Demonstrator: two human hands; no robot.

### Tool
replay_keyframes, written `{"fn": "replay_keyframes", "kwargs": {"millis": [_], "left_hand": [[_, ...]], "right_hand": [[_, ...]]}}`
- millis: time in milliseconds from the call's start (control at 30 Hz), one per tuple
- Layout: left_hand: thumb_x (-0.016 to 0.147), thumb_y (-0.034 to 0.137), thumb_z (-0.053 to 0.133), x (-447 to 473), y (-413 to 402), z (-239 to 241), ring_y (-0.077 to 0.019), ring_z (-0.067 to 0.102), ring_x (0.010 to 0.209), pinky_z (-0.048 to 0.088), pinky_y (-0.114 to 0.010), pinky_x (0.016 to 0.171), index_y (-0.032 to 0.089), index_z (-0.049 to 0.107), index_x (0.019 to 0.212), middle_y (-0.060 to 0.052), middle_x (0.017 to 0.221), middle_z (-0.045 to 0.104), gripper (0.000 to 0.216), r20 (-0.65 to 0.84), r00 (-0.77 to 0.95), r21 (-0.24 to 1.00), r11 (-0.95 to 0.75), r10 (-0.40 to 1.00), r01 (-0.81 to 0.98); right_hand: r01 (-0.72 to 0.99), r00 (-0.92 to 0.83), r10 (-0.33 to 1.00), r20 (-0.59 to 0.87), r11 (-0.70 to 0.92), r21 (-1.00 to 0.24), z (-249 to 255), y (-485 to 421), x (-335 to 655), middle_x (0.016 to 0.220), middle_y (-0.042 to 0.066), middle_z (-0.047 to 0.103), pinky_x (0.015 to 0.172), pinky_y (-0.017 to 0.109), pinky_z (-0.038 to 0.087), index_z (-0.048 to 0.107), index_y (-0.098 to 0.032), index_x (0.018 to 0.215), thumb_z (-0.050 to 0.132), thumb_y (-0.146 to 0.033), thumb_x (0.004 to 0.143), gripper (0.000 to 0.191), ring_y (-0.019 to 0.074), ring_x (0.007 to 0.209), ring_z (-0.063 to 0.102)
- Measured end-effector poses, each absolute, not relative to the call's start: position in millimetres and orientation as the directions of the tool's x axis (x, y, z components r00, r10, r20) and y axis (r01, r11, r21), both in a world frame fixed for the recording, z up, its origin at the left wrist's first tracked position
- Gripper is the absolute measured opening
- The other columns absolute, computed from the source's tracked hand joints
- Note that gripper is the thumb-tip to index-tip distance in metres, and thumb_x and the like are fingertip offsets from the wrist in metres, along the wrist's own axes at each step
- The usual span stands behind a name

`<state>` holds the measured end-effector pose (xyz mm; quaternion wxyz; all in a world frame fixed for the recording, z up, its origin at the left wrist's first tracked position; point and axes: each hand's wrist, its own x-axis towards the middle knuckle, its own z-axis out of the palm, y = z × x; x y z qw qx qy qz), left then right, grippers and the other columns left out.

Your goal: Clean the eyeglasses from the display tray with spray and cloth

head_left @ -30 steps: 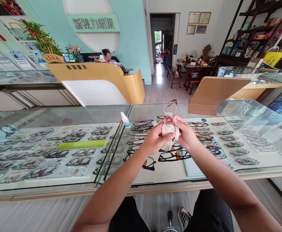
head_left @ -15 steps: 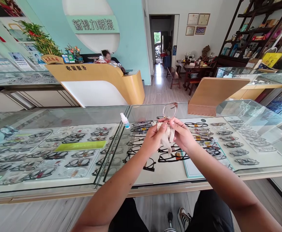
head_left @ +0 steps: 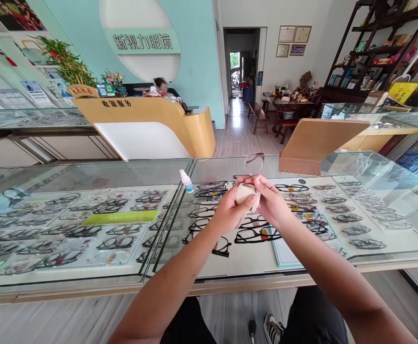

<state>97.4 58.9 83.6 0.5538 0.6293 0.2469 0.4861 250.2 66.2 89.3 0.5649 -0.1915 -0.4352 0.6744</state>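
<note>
My left hand (head_left: 232, 205) is closed on a pale cloth (head_left: 247, 192), its thumb pressed over the front of it. The cloth is folded around the lower part of a pair of eyeglasses (head_left: 254, 165). One clear lens with a thin brownish-pink rim sticks up above my fingers; the other lens is hidden by the cloth. My right hand (head_left: 271, 200) pinches the eyeglasses near the middle, beside the cloth. Both hands are raised above the glass display case (head_left: 209, 267). A small white spray bottle (head_left: 186, 181) stands on the glass to their left.
Rows of spectacle frames (head_left: 117, 242) lie inside the case. A wooden stand (head_left: 316, 143) is on the glass at the back right. Beyond are a wooden counter (head_left: 198, 129) with a person behind it, and a table (head_left: 284, 99) with a bench.
My left thumb and fingers have shifted over the cloth, which is now bunched up; its hanging end no longer shows. The raised lens has turned slightly. The view has tilted a little.
</note>
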Motion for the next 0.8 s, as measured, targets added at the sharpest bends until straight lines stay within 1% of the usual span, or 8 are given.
{"fn": "replay_keyframes", "kwargs": {"millis": [100, 200, 300, 400, 467, 533, 633, 800], "left_hand": [[0.093, 0.063, 0.08, 100, 59, 82, -0.0157, 0.068, 0.062, 0.057, -0.027, 0.058, 0.018, 0.064, 0.11, 0.0, 0.075, 0.07, 0.051, 0.338, 0.322, 0.935, -0.275, 0.884, -0.225], [0.093, 0.07, 0.077, 99, 61, 80, -0.016, 0.067, 0.057, 0.054, -0.026, 0.051, 0.018, 0.065, 0.104, 0.0, 0.071, 0.07, 0.054, 0.307, 0.297, 0.945, -0.253, 0.904, -0.207], [0.095, 0.071, 0.074, 96, 65, 77, -0.017, 0.069, 0.061, 0.055, -0.027, 0.054, 0.018, 0.065, 0.106, -0.001, 0.073, 0.071, 0.055, 0.294, 0.341, 0.952, -0.244, 0.893, -0.183], [0.097, 0.066, 0.074, 92, 68, 75, -0.0166, 0.07, 0.071, 0.058, -0.027, 0.063, 0.017, 0.067, 0.11, -0.003, 0.084, 0.074, 0.051, 0.324, 0.338, 0.945, -0.288, 0.884, -0.155], [0.098, 0.06, 0.077, 90, 69, 77, -0.0172, 0.072, 0.079, 0.06, -0.027, 0.069, 0.017, 0.068, 0.115, -0.005, 0.094, 0.077, 0.047, 0.332, 0.35, 0.943, -0.295, 0.876, -0.156], [0.098, 0.056, 0.078, 90, 67, 80, -0.018, 0.073, 0.081, 0.059, -0.027, 0.069, 0.017, 0.067, 0.118, -0.006, 0.095, 0.077, 0.045, 0.348, 0.378, 0.937, -0.307, 0.858, -0.165], [0.097, 0.059, 0.078, 94, 64, 84, -0.0177, 0.072, 0.072, 0.056, -0.026, 0.061, 0.017, 0.065, 0.116, -0.004, 0.082, 0.075, 0.048, 0.387, 0.354, 0.922, -0.347, 0.852, -0.172], [0.091, 0.068, 0.08, 101, 64, 83, -0.0157, 0.067, 0.054, 0.048, -0.024, 0.047, 0.018, 0.066, 0.112, 0.0, 0.072, 0.071, 0.056, 0.35, 0.205, 0.934, -0.325, 0.914, -0.148]], "right_hand": [[-0.575, -0.288, 0.92, 0.268, 0.058, -0.816, 89, 64, 248, 0.121, 0.005, 0.081, 0.045, 0.022, 0.045, 0.076, -0.025, 0.089, 0.087, -0.051, 0.09, 0.029, 0.0147, 0.075, 0.064], [-0.554, -0.305, 0.914, 0.267, 0.058, -0.83, 89, 65, 248, 0.124, 0.005, 0.08, 0.045, 0.023, 0.043, 0.076, -0.025, 0.091, 0.086, -0.053, 0.091, 0.03, 0.0127, 0.069, 0.06], [-0.544, -0.285, 0.923, 0.258, 0.066, -0.837, 88, 68, 249, 0.122, 0.004, 0.08, 0.044, 0.023, 0.039, 0.075, -0.024, 0.091, 0.086, -0.054, 0.09, 0.032, 0.0099, 0.061, 0.054], [-0.547, -0.28, 0.922, 0.268, 0.076, -0.834, 87, 72, 251, 0.12, 0.005, 0.08, 0.047, 0.024, 0.042, 0.075, -0.025, 0.092, 0.088, -0.055, 0.088, 0.033, 0.0129, 0.069, 0.061], [-0.559, -0.303, 0.916, 0.262, 0.052, -0.827, 87, 73, 251, 0.123, 0.005, 0.08, 0.046, 0.023, 0.04, 0.074, -0.025, 0.092, 0.086, -0.057, 0.089, 0.034, 0.0139, 0.073, 0.063], [-0.572, -0.298, 0.916, 0.268, 0.053, -0.819, 89, 74, 249, 0.123, 0.004, 0.079, 0.045, 0.022, 0.039, 0.073, -0.026, 0.091, 0.084, -0.057, 0.091, 0.034, 0.0133, 0.072, 0.062], [-0.574, -0.283, 0.913, 0.295, 0.085, -0.814, 92, 72, 247, 0.121, 0.004, 0.079, 0.046, 0.022, 0.041, 0.075, -0.026, 0.092, 0.085, -0.057, 0.091, 0.032, 0.0117, 0.068, 0.058], [-0.574, -0.324, 0.893, 0.313, 0.078, -0.815, 92, 72, 244, 0.125, 0.004, 0.079, 0.046, 0.023, 0.044, 0.076, -0.025, 0.093, 0.086, -0.057, 0.09, 0.033, 0.0109, 0.063, 0.053]]}}
